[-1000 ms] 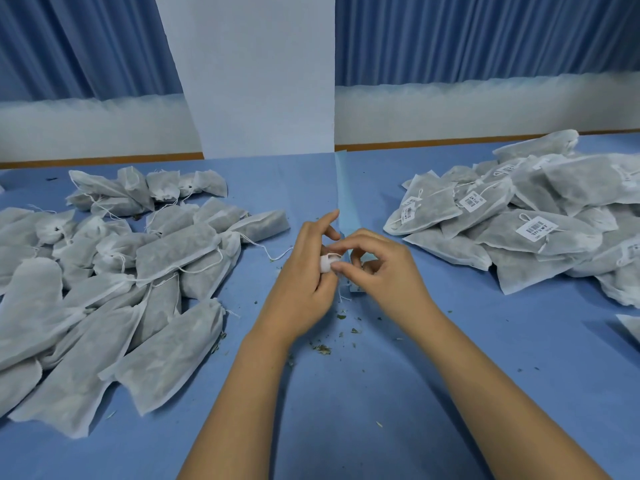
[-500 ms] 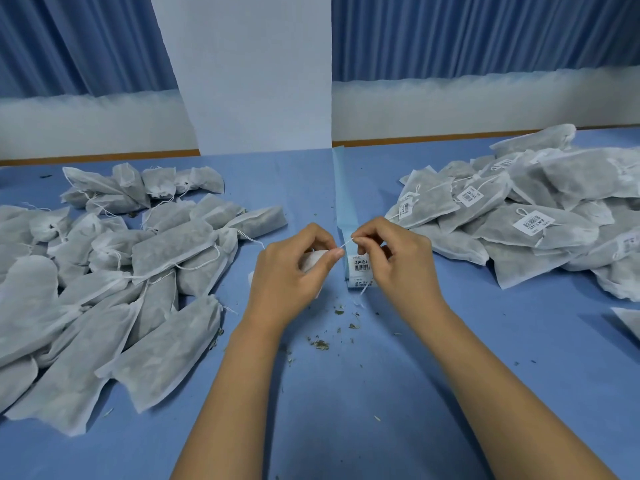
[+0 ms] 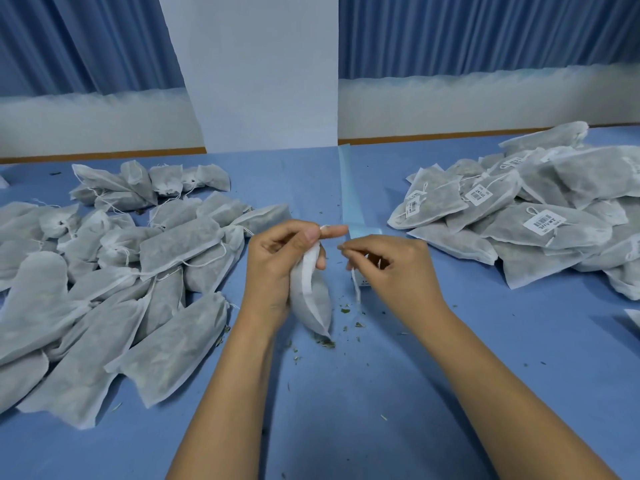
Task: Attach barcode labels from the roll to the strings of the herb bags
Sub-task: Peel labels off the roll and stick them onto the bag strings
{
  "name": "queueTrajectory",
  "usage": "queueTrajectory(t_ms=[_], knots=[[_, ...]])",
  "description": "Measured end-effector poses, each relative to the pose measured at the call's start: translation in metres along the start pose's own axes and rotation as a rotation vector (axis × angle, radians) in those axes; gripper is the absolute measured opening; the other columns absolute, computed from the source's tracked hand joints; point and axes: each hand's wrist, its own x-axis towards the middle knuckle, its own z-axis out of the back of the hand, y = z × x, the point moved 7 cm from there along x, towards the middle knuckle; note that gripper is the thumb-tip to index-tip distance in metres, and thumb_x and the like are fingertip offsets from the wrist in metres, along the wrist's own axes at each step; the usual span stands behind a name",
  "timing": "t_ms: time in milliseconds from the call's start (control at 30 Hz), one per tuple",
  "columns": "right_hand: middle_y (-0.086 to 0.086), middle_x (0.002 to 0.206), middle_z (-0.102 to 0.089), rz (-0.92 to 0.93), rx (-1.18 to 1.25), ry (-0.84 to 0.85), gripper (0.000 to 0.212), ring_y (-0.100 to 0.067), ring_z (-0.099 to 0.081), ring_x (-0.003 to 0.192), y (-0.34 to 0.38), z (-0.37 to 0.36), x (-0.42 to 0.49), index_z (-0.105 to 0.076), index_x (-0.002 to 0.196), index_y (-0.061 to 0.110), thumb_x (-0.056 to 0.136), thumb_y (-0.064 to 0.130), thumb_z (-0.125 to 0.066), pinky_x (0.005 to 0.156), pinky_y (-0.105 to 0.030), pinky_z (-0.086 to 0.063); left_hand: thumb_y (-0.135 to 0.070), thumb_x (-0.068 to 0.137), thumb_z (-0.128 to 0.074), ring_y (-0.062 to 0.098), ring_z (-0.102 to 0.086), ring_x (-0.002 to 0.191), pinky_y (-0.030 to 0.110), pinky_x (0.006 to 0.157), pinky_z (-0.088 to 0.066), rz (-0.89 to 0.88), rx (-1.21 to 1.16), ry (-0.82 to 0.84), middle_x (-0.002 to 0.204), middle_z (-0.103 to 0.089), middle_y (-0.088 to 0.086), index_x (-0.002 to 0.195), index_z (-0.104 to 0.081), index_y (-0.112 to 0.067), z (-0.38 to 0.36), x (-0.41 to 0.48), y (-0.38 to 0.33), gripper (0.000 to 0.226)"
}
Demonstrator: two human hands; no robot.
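Surface: blue covering, extending from the near edge to the far wall. Green herb crumbs lie scattered on it near the centre.

Left hand: fingers curled round the neck of one bag, forefinger extended to the right. The bag hangs tilted, with its lower corner touching the surface among the crumbs.

Right hand: thumb and forefinger pinch a white string, which hangs down just right of the bag. The string's link to the bag cannot be made out.

Label strip: a pale blue band lying flat on the surface, running from the hands toward the far wall.

Left pile: bags with loose strings. Right pile: bags carrying white barcode labels. Both piles lie well apart from the hands.

Room: blue pleated curtains hang left and right of a plain white panel at the centre. Below the curtains runs a white wall band, with brown trim where it meets the surface.
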Motion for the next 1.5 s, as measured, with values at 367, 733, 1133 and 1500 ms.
queueTrajectory(t_ms=[367, 733, 1133, 1500], knots=[[0.004, 0.077, -0.064, 0.279, -0.293, 0.080, 0.009, -0.018, -0.057, 0.069, 0.021, 0.011, 0.003, -0.070, 0.081, 0.013, 0.089, 0.012, -0.065, 0.044, -0.038, -0.044, -0.010, 0.077, -0.080, -0.003, -0.066, 0.098, 0.023, 0.090, -0.051, -0.091, 0.768, 0.147, 0.094, -0.070, -0.026, 0.081, -0.075, -0.031, 0.002, 0.001, 0.010, 0.022], [0.007, 0.079, -0.064, 0.009, 0.022, -0.024, 0.009, -0.010, -0.051, 0.062, -0.005, 0.016, 0.005, -0.071, 0.082, 0.012, 0.084, 0.004, -0.069, 0.062, -0.014, -0.037, -0.003, 0.079, -0.076, 0.004, -0.065, 0.087, 0.011, 0.079, -0.044, 0.009, 0.491, 0.117, 0.092, -0.071, -0.009, 0.071, -0.074, -0.019, -0.015, -0.003, 0.009, 0.017], [0.009, 0.069, -0.066, -0.419, 0.468, 0.122, 0.020, -0.010, -0.042, 0.054, -0.017, -0.012, -0.004, -0.070, 0.067, 0.027, 0.076, 0.011, -0.077, 0.053, -0.017, -0.035, -0.015, 0.080, -0.070, 0.007, -0.068, 0.076, 0.016, 0.070, -0.051, -0.026, 0.415, -0.118, 0.074, -0.073, -0.008, 0.071, -0.072, -0.025, 0.000, -0.004, 0.001, 0.014], [-0.002, 0.076, -0.064, 0.151, -0.214, -0.148, 0.014, -0.023, -0.057, 0.072, 0.018, 0.007, -0.004, -0.071, 0.076, 0.010, 0.080, 0.023, -0.074, 0.072, -0.037, -0.037, -0.004, 0.086, -0.065, 0.010, -0.069, 0.078, 0.017, 0.075, -0.050, 0.050, 0.339, -0.052, 0.073, -0.072, -0.005, 0.074, -0.070, -0.013, -0.009, -0.003, 0.010, 0.016]])
